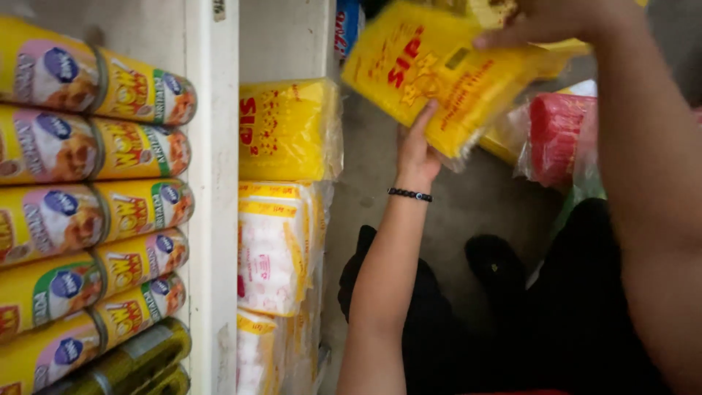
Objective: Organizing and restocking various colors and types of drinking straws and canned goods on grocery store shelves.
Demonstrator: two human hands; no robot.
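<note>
Yellow plastic-wrapped packet [439,73] with red print, tilted, aloft between shelf and floor.

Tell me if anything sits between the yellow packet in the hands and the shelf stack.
Nothing visible does. The yellow packet, held by the left hand and right hand, has open floor between it and the shelf stack.

At the top centre of the frame there is a flat yellow packet [431,80] with red print, wrapped in clear plastic and tilted. On the shelf in the middle, a similar yellow packet [289,130] stands upright, and below it are clear bags with yellow bands and pink-white contents [272,249]. On the left side lie rows of yellow cans [95,190] on their sides, with pink, white and green label parts. At the right edge there is a red packet in clear plastic [559,135]. At the bottom left are dark green bottles [139,362].
</note>
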